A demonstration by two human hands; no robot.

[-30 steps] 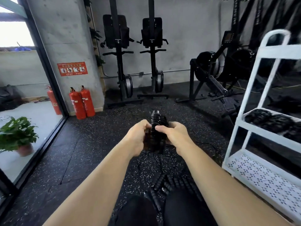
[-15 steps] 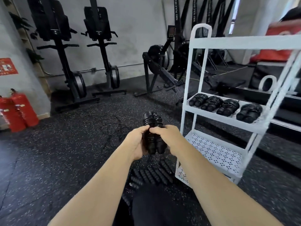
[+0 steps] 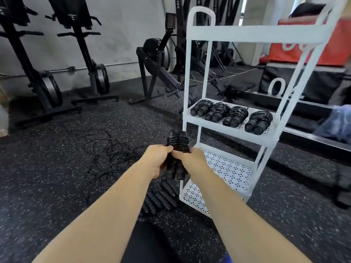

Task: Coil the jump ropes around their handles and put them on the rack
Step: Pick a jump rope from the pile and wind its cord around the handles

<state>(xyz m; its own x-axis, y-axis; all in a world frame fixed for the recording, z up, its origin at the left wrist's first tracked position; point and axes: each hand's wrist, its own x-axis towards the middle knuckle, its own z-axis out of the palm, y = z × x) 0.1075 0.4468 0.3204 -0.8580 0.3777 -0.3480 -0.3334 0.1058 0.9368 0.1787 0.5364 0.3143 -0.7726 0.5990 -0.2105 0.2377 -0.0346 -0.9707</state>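
You are in a gym. Two upright machines (image 3: 84, 50) stand against the concrete wall (image 3: 121, 25), with a rower (image 3: 153, 48) beside them and a barbell (image 3: 71, 69) lying at the wall's foot. The floor (image 3: 47, 177) is speckled rubber matting. A white rack (image 3: 256, 35) carries four coiled ropes (image 3: 235, 116) on its middle shelf. Behind its right edge are padded boxes (image 3: 338, 50), red stacked on black.

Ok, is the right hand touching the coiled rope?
Touching. The head view shows the right hand with its fingers curled onto the coiled rope; the left hand grips it too.
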